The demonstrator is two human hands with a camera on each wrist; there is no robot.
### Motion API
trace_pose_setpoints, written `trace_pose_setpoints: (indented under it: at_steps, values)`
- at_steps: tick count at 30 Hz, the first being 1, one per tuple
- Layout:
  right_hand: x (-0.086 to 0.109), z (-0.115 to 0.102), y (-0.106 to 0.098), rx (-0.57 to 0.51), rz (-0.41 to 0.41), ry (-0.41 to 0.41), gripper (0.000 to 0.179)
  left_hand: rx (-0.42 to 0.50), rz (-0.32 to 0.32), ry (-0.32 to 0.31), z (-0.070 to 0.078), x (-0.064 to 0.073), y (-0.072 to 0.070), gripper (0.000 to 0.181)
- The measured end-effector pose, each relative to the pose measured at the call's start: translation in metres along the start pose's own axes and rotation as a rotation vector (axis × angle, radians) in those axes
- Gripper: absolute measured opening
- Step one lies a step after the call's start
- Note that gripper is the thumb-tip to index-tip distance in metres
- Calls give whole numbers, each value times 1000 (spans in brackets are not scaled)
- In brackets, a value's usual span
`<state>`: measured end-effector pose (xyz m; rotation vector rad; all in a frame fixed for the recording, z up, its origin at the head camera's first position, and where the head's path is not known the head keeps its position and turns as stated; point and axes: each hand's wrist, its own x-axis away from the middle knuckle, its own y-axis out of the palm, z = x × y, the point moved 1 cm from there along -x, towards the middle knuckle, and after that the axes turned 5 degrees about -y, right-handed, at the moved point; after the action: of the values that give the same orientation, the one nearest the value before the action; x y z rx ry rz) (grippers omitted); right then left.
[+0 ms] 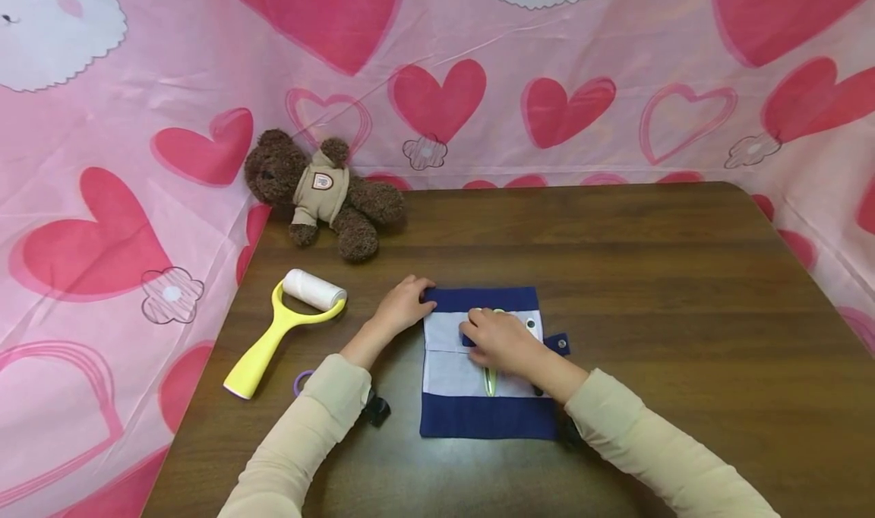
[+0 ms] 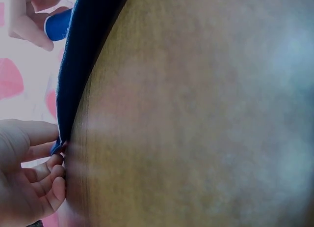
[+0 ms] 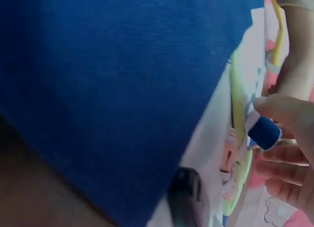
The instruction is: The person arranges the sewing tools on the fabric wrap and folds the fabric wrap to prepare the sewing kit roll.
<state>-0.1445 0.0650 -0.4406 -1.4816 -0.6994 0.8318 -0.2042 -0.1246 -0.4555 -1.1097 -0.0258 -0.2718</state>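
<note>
A navy-and-white fabric case (image 1: 451, 374) lies unfolded on the table. At its upper left corner, my left hand (image 1: 405, 305) pinches the navy edge between thumb and fingers; the left wrist view shows that edge (image 2: 81, 65) lifted. Over the white middle, my right hand (image 1: 502, 341) holds a small blue cylinder with a white rim, like a thread spool (image 3: 265, 133), between thumb and fingers. Under this hand a slim yellow-green tool (image 1: 490, 382) lies on the case, partly hidden. A black item (image 3: 186, 195) sits near the case's right side.
A yellow-handled lint roller (image 1: 263, 351) lies to the left, with a purple ring (image 1: 301, 382) partly behind the left sleeve. A brown teddy bear (image 1: 324, 191) rests at the back left. The case's snap tab (image 1: 560, 344) sticks out rightward over the wooden table (image 1: 683, 290).
</note>
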Motion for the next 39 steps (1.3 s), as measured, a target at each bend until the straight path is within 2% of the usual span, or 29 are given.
trace_pose_setpoints:
  at_steps: [7,17,22,28,35,39]
  values:
    - [-1,-5,6,146,39,-53,30,0,19,21,-1,0,1,35]
    - [-4,-8,6,245,87,-111,22,-2,35,35,-3,0,1,34]
    - [-3,-6,4,202,87,-106,22,-3,33,35,-3,-1,1,34]
    - [-2,-3,1,52,61,-45,25,-5,30,31,-3,-1,2,34]
    - [-2,-2,1,40,79,-98,27,0,28,23,-3,-1,2,34]
    - [0,-1,0,-14,88,-90,27,-4,22,15,-3,-2,2,34]
